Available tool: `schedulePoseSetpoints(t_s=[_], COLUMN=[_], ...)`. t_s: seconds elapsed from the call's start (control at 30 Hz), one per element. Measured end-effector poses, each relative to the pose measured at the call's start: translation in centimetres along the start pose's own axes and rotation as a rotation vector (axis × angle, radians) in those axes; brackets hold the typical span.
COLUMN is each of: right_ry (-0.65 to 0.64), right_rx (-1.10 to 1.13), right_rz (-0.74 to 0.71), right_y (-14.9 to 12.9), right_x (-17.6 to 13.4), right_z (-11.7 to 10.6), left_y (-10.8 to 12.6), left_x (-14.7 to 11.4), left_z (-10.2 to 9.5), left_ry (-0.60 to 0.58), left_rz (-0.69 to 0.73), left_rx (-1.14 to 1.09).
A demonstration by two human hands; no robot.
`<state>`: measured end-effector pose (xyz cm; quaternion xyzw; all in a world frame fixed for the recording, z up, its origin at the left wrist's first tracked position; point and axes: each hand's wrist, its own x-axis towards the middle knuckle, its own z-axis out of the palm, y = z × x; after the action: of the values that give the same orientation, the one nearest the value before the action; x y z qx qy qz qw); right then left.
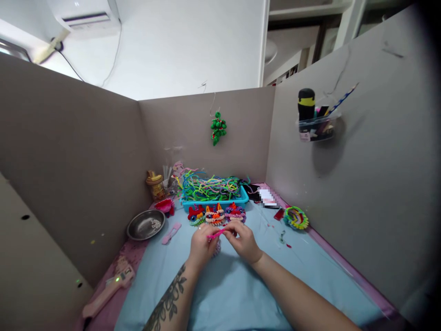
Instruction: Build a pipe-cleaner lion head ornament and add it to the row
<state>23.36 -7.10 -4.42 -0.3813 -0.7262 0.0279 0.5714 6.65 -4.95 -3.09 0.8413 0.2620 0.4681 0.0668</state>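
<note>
Between my two hands stretches a bright pink pipe-cleaner-like strip (216,234), held above the blue cloth. My left hand (202,242) pinches its left part, and my right hand (243,239) pinches its right end between thumb and fingers. Partly hidden below my left hand is a pale lilac fuzzy piece (217,249); I cannot tell whether the hand holds it. Just beyond my hands stand three colourful fuzzy figures: a red and green one (196,215), an orange and white one (215,215) and a red and purple one (235,213).
Behind the figures, a blue tray (215,203) overflows with colourful fuzzy stems. At left are a metal bowl (146,225) with white bits, a pink flat tool (171,233) and a pink glue gun (112,287). A multicoloured coil (296,218) lies right. Grey panels (206,99) enclose the table.
</note>
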Motion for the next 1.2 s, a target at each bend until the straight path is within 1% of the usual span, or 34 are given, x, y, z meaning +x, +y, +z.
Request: schedulePoseSetpoints(t_s=[0.13,0.23,0.3,0.37,0.53,0.63,0.8,0.9,1.0,1.1,1.2], right_ry=[-0.004,-0.022,-0.032,-0.031,-0.046,-0.069,-0.07,-0.099,-0.139,-0.138,-0.125], right_rx=[0.047,0.095,0.117,0.119,0.075,0.027,-0.058,-0.102,-0.12,-0.129,-0.149], right_rz=[0.069,0.101,0.097,0.08,0.017,-0.047,-0.15,-0.201,-0.21,-0.183,-0.164], right_y=[-0.29,-0.37,-0.38,-0.36,-0.19,-0.18,-0.27,-0.29,-0.39,-0.4,-0.11], right_x=[0.16,0.31,0.4,0.46,0.5,0.54,0.48,0.26,0.11,0.1,0.06], right_z=[0.06,0.06,0.07,0.09,0.16,0.13,0.11,0.23,0.37,0.43,0.48], left_y=[-0.19,-0.29,-0.33,-0.39,-0.58,-0.57,-0.51,-0.6,-0.72,-0.71,-0.67], left_x=[-0.11,-0.15,-0.13,-0.05,0.21,0.12,-0.26,-0.22,0.05,0.25,0.19], left_z=[0.22,0.23,0.18,0.13,0.13,0.23,0.54,0.55,0.36,0.2,0.25], left_ry=[0.06,0.038,0.02,0.012,-0.035,-0.04,-0.023,-0.013,-0.04,-0.074,-0.101], left_rz=[0.036,0.028,0.003,-0.041,-0.209,-0.241,-0.288,-0.378,-0.458,-0.455,-0.392], left_rx=[0.029,0.02,-0.009,-0.049,-0.181,-0.238,-0.277,-0.307,-0.37,-0.381,-0.335])
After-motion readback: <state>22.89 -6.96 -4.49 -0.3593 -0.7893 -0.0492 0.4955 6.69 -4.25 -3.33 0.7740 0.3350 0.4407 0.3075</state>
